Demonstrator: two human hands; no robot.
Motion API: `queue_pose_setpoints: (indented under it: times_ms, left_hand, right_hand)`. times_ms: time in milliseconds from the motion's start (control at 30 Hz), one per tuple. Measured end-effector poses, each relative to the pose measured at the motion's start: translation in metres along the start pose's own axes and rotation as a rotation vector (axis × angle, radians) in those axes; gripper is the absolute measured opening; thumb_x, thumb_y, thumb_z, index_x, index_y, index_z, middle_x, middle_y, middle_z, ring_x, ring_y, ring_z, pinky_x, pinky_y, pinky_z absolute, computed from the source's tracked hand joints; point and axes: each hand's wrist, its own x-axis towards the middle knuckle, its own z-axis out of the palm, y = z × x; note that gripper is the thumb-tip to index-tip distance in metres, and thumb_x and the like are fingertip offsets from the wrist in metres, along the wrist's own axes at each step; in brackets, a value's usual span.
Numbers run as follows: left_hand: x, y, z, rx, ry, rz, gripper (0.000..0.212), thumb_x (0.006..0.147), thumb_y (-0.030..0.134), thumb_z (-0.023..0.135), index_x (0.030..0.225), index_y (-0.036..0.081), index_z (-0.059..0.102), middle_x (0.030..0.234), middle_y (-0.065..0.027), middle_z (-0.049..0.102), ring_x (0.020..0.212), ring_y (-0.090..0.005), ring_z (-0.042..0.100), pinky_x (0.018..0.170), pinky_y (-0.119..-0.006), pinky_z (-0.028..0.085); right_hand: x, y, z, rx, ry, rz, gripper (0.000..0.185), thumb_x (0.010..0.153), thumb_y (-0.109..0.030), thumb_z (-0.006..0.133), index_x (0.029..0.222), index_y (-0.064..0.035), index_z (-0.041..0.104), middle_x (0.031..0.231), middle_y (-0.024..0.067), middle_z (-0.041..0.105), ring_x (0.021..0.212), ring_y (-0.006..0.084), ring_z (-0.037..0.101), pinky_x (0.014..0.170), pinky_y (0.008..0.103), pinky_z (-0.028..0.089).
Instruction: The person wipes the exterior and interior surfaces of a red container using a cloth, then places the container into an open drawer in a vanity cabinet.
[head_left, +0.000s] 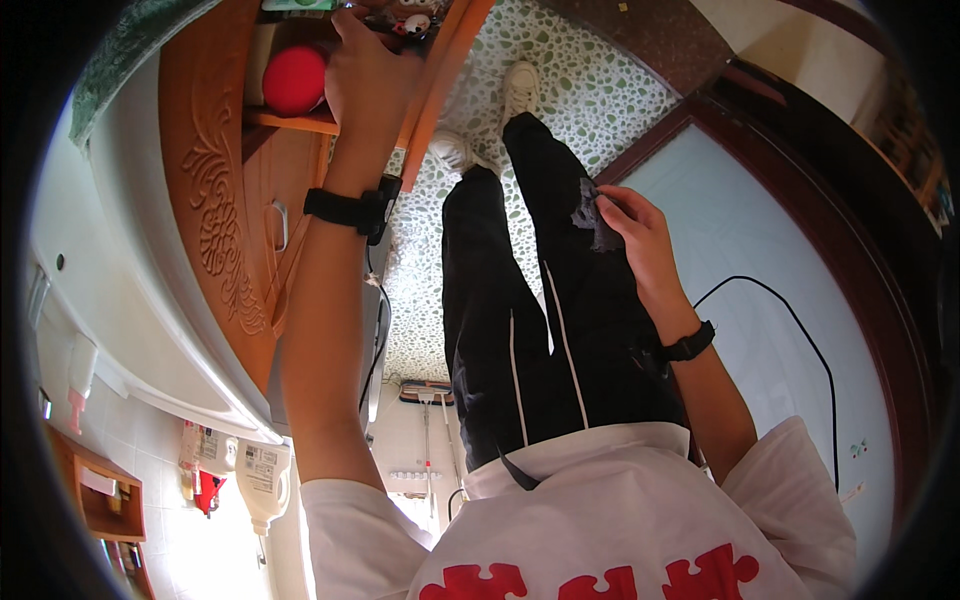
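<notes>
My left hand (373, 75) reaches into an open compartment of an orange-brown wooden cabinet (292, 120). Beside its thumb sits a round red object (294, 81), ball-like in shape. A green and white packet (300, 4) and a small black-and-white figure (414, 25) show at the picture's top edge, close to my fingers. Most of those fingertips are hidden, so what they hold cannot be told. Over my right thigh, my right hand (637, 221) pinches a crumpled dark grey cloth-like piece (589, 210) between thumb and fingers.
Carved wood (217, 217) runs along the front below a white washbasin (112, 300). A white jug-shaped bottle (262, 480) stands near the basin. To my right is a pale door panel (750, 247) with a dark red frame. A broom (425, 391) stands behind me on the pebble-patterned floor (420, 315).
</notes>
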Motion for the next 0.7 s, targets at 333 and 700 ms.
queue_pose_setpoints:
  times_ms: [333,700]
  left_hand:
    - [0.011,0.003,-0.002,0.171,-0.004,-0.007,0.061,0.07,0.013,0.068,0.122,0.0,0.041,0.089,-0.0151,0.072,0.086,-0.0396,0.069,0.077,-0.047,0.055]
    - [0.029,0.007,0.002,0.271,-0.066,-0.032,0.067,0.07,0.014,0.073,0.121,-0.006,0.035,0.096,-0.0279,0.069,0.092,-0.0437,0.069,0.075,-0.049,0.055]
  right_hand:
    - [0.006,0.007,0.0,0.013,-0.022,-0.02,0.027,0.094,-0.016,0.066,0.115,0.0008,0.066,0.1,0.001,0.067,0.093,0.0083,0.06,0.085,0.0221,0.045]
    - [0.005,0.002,0.003,0.023,-0.022,0.0,0.027,0.094,-0.016,0.066,0.115,0.0006,0.066,0.1,0.0011,0.067,0.095,0.0084,0.059,0.086,0.0224,0.045]
